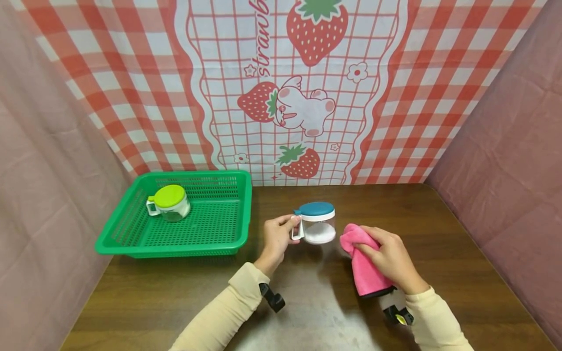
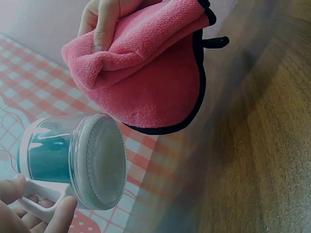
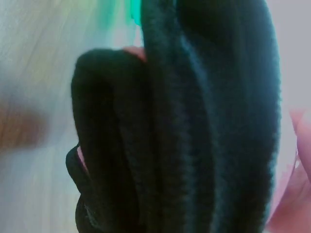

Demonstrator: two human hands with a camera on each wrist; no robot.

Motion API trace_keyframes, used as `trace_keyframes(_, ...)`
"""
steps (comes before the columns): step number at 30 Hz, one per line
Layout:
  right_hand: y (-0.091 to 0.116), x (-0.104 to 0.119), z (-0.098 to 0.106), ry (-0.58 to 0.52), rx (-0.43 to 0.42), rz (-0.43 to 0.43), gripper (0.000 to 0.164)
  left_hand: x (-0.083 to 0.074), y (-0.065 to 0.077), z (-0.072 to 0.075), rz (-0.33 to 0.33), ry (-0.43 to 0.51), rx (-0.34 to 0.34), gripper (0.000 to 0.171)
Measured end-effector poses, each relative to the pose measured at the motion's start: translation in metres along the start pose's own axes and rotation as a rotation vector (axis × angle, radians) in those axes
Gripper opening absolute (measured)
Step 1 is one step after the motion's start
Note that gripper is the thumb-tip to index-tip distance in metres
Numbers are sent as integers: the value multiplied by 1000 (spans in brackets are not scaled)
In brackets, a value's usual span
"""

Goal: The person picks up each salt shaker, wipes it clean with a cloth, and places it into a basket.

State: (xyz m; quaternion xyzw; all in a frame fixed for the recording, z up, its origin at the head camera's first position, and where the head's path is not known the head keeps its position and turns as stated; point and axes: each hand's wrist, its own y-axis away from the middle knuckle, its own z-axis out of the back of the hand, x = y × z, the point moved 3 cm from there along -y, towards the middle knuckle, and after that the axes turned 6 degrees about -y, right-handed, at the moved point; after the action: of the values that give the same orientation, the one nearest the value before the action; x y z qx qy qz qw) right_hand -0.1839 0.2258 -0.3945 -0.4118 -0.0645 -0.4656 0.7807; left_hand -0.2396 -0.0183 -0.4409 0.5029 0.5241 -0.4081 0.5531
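My left hand (image 1: pixel 277 239) grips the white handle of a clear seasoning jar (image 1: pixel 319 229) with a blue lid and white contents. The jar is held up off the table, and its ribbed underside faces the camera in the left wrist view. To its right, my right hand (image 1: pixel 391 256) holds a folded pink cloth (image 1: pixel 366 270) with black edging, its bunched end close beside the jar. In the right wrist view the dark edging of the cloth (image 3: pixel 194 121) fills most of the picture and hides the jar.
At the left of the brown wooden table (image 1: pixel 439 234) stands a green plastic basket (image 1: pixel 243 214). A second jar (image 1: pixel 171 200) with a lime-green lid sits inside it. A checked strawberry-print cloth (image 1: pixel 303 97) hangs behind the table, with pink curtains on both sides.
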Motion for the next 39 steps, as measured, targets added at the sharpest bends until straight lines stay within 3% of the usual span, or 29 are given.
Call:
trace_keyframes(10, -5, 8, -1, 27, -18, 24, 36, -2, 7, -3, -20, 14, -14, 23)
trace_keyframes(18, -9, 11, -7, 67, -21, 61, 35, -5, 15, -8, -23, 26, 14, 22)
trace_keyframes(31, -6, 14, -15, 111, -25, 86, 37, -1, 16, -11, -39, -24, 15, 23)
trace_keyframes(39, -9, 17, -20, 165, -25, 83, 36, -2, 17, -11, -75, -77, -28, 20)
